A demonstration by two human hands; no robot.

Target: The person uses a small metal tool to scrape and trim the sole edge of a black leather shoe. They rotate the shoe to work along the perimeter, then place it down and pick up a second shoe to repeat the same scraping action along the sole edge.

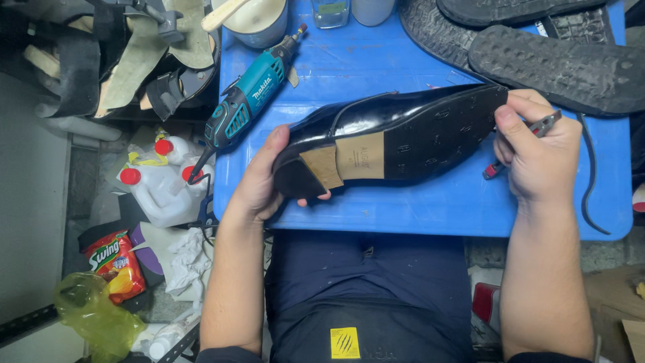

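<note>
My left hand (259, 181) grips the heel of a black shoe (396, 138), sole up, at the desk's (416, 208) front edge; my right hand (537, 151) steadies the toe, clutching pliers (545, 125). Sole work in hand.

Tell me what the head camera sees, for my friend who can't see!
Two hands hold a shiny black shoe sole-up on a blue table: left hand at the heel, right hand at the toe, gripping pliers. A teal rotary tool lies nearby.
</note>
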